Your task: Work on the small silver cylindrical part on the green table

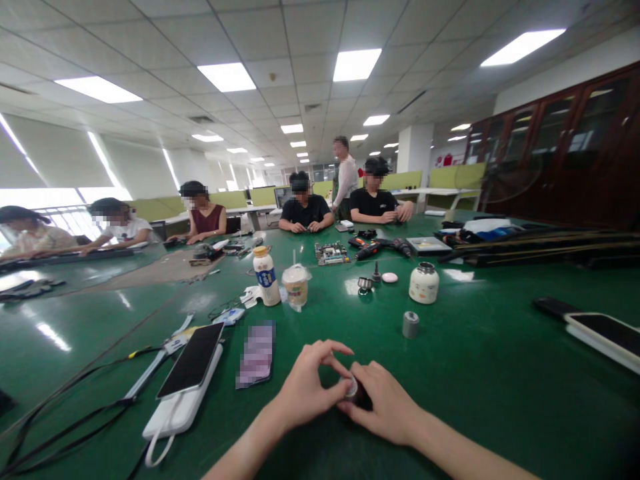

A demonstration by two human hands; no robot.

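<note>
Low over the green table, both of my hands meet around a small round object with a grey metal top; most of its dark body is hidden by my fingers. My right hand wraps its side, thumb in front and fingers behind. The thumb and index finger of my left hand pinch at the top, while the other fingers arch above. A little beyond my right hand, a short grey metal cylinder stands upright. Behind that is a white patterned jar with a bare metal neck.
To the left lie a phone on a white power bank, a purple packet and black straps. Ahead stand a bottle and a lidded drink cup. Further off are a circuit board, power drills and several seated people.
</note>
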